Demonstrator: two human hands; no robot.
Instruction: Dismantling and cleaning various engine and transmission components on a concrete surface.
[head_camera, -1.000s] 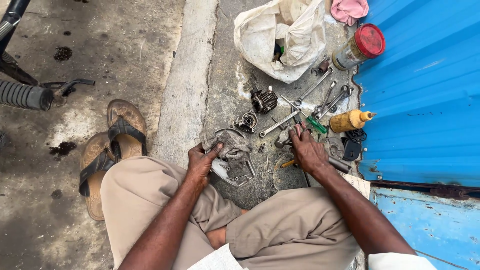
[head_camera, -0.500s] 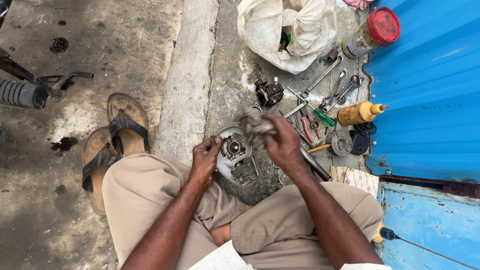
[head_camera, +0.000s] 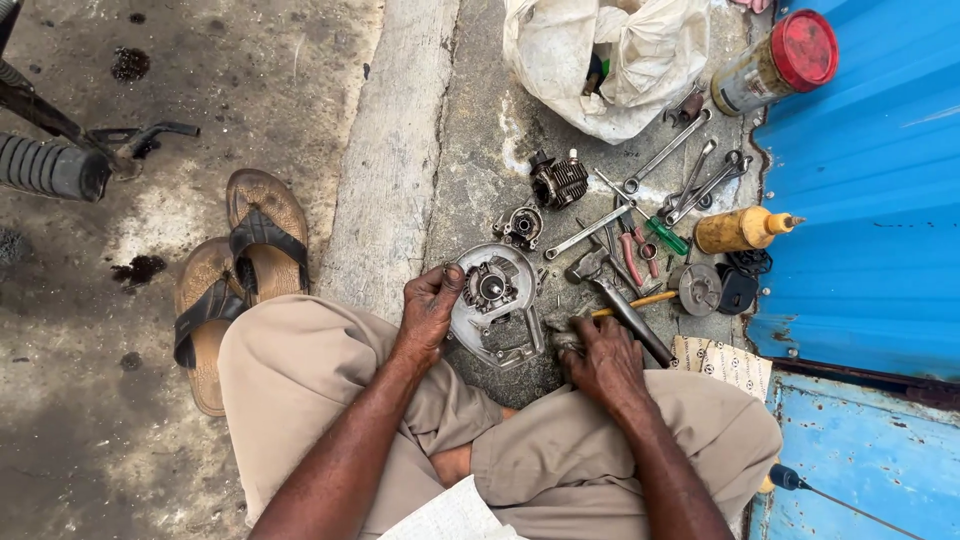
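— Gripping what? 
— Left hand (head_camera: 428, 312) clamps the round grey greasy cover (head_camera: 497, 303), near the knees; right hand (head_camera: 603, 357) closes on a rag (head_camera: 562, 338). 
— Around it? 
— Wrenches (head_camera: 668, 150), pliers (head_camera: 632, 252) right; sandals (head_camera: 235, 270) left.

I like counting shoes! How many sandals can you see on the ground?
2. One brown sandal lies on the ground left of the person's left knee, and the other sandal is beside it, nearer the camera, its end tucked under that leg. No others show.
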